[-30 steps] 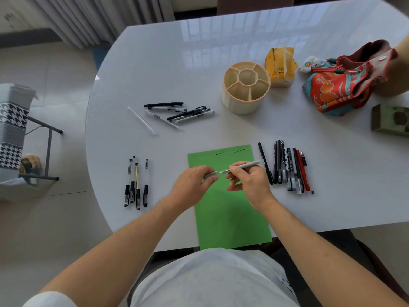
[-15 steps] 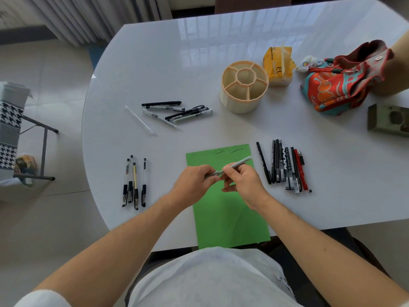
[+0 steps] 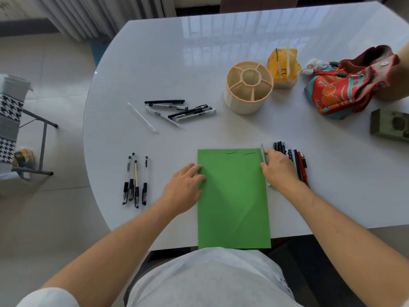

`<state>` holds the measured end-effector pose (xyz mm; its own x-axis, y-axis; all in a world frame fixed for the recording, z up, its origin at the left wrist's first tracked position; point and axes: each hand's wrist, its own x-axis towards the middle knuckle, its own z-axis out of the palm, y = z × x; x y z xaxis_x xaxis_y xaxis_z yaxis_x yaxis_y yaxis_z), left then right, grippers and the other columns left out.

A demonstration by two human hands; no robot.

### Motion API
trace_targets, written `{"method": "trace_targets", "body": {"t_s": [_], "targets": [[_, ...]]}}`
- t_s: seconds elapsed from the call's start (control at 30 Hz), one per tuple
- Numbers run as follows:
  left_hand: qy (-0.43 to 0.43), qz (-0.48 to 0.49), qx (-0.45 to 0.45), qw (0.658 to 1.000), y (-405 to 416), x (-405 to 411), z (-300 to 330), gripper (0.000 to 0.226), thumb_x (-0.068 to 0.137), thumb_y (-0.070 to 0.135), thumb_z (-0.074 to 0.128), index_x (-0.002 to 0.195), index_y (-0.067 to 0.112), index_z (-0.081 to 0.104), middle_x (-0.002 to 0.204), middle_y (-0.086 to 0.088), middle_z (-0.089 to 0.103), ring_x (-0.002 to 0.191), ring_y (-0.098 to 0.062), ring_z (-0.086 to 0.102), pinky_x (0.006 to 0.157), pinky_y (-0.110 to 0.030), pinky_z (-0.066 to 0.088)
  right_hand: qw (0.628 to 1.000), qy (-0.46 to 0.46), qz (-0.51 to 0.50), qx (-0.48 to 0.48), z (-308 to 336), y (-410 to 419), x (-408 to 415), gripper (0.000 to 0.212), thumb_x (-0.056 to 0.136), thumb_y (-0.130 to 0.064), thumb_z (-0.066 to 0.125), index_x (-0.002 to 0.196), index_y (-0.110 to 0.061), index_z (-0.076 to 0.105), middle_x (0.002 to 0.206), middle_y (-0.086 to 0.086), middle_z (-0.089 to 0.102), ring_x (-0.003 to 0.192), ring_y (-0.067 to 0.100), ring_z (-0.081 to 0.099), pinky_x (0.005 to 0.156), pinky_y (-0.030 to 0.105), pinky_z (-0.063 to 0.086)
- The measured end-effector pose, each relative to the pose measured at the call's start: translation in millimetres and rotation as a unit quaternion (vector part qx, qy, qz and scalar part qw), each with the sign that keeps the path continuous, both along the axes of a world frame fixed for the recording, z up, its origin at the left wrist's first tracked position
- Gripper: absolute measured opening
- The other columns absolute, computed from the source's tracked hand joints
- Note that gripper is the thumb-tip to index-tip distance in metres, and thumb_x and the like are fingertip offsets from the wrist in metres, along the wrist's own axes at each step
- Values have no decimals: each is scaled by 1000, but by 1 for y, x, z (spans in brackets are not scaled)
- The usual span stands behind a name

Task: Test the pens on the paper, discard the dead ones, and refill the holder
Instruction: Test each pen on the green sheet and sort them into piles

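Note:
A green sheet of paper [image 3: 232,196] lies in front of me with a few black test strokes at its top. My left hand [image 3: 183,185] rests flat on the sheet's left edge and holds nothing. Over at the right edge, my right hand [image 3: 281,169] has thumb and fingers closed on a grey pen [image 3: 263,151] that lies along the paper. A row of black and red pens [image 3: 298,165] sits just right of that hand, partly hidden by it. The cream holder [image 3: 247,89] with several compartments stands empty at the back.
Several capped pens [image 3: 135,180] lie at the left near the table edge. Another loose group of pens [image 3: 177,110] lies left of the holder. A yellow packet [image 3: 282,67], a colourful bag [image 3: 343,89] and a green box [image 3: 389,125] sit at the right.
Both hands held the grey pen above the paper. Now they have parted: the left dropped to the paper's left edge, the right carried the pen down to the right edge.

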<state>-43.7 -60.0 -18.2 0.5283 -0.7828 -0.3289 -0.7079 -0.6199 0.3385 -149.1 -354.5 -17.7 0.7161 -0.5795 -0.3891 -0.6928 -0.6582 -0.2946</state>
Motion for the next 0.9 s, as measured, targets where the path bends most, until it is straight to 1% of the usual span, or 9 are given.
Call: {"method": "trace_targets", "body": {"t_s": [0.1, 0.17, 0.27, 0.37, 0.5, 0.63, 0.73, 0.83, 0.9], "targets": [[-6, 19, -5, 1000, 5, 5, -1, 43, 93, 27, 59, 135, 24, 57, 155, -2, 39, 149, -24, 24, 119, -46, 29, 999, 7, 0, -49, 2, -4, -1, 30, 93, -12, 56, 123, -11, 56, 111, 14, 58, 81, 30, 54, 68, 34, 40], [-12, 24, -9, 1000, 9, 6, -3, 42, 92, 25, 59, 135, 24, 58, 155, -2, 41, 148, -25, 26, 119, -45, 29, 998, -9, 0, -60, 6, 1, 8, 37, 92, -11, 57, 130, -14, 56, 119, 13, 56, 85, 31, 59, 70, 33, 41], [-17, 34, -6, 999, 17, 7, -4, 42, 92, 23, 59, 134, 25, 59, 154, -2, 41, 148, -24, 27, 119, -45, 29, 996, -73, 44, -26, 16, 26, 40, 32, 94, -14, 60, 127, -15, 62, 120, 9, 61, 87, 23, 58, 74, 29, 42], [-8, 57, -1, 998, 27, 9, -3, 42, 91, 21, 58, 133, 27, 59, 155, 0, 41, 148, -24, 26, 120, -44, 28, 984, -129, 118, 24, 25, 61, 89, 28, 96, -17, 59, 123, -14, 65, 120, 8, 65, 102, 26, 63, 86, 37, 51], [4, 64, 11, 998, 41, 10, 2, 45, 91, 19, 57, 135, 27, 58, 157, 0, 38, 149, -25, 24, 120, -46, 27, 968, -164, 176, 65, 27, 110, 155, 29, 96, -19, 58, 123, -13, 67, 122, 8, 68, 109, 28, 63, 94, 41, 51], [10, 65, 19, 998, 45, 11, 6, 48, 90, 18, 55, 138, 28, 57, 159, 0, 34, 150, -24, 20, 121, -45, 24, 962, -153, 220, 46, 22, 148, 208, 29, 96, -17, 54, 122, -13, 66, 124, 9, 66, 109, 31, 63, 90, 41, 52], [17, 75, 15, 997, 44, 11, 7, 48, 91, 17, 53, 137, 28, 57, 159, -1, 34, 150, -25, 21, 120, -47, 24, 956, -135, 259, -9, 14, 165, 237, 27, 93, -8, 50, 115, -11, 66, 118, 12, 65, 104, 36, 65, 82, 40, 53], [21, 74, 13, 997, 46, 12, 6, 49, 90, 16, 52, 137, 28, 58, 159, -1, 34, 150, -25, 22, 120, -48, 26, 949, -97, 289, -80, 4, 173, 251, 29, 88, 3, 51, 111, -10, 63, 112, 14, 66, 101, 37, 67, 75, 39, 52], [21, 71, 9, 997, 47, 13, 6, 50, 89, 16, 53, 137, 28, 58, 159, 0, 34, 150, -25, 22, 120, -48, 26, 948, -78, 293, -96, 0, 173, 250, 30, 86, 4, 51, 111, -10, 60, 111, 15, 67, 100, 38, 67, 71, 39, 51]]}}
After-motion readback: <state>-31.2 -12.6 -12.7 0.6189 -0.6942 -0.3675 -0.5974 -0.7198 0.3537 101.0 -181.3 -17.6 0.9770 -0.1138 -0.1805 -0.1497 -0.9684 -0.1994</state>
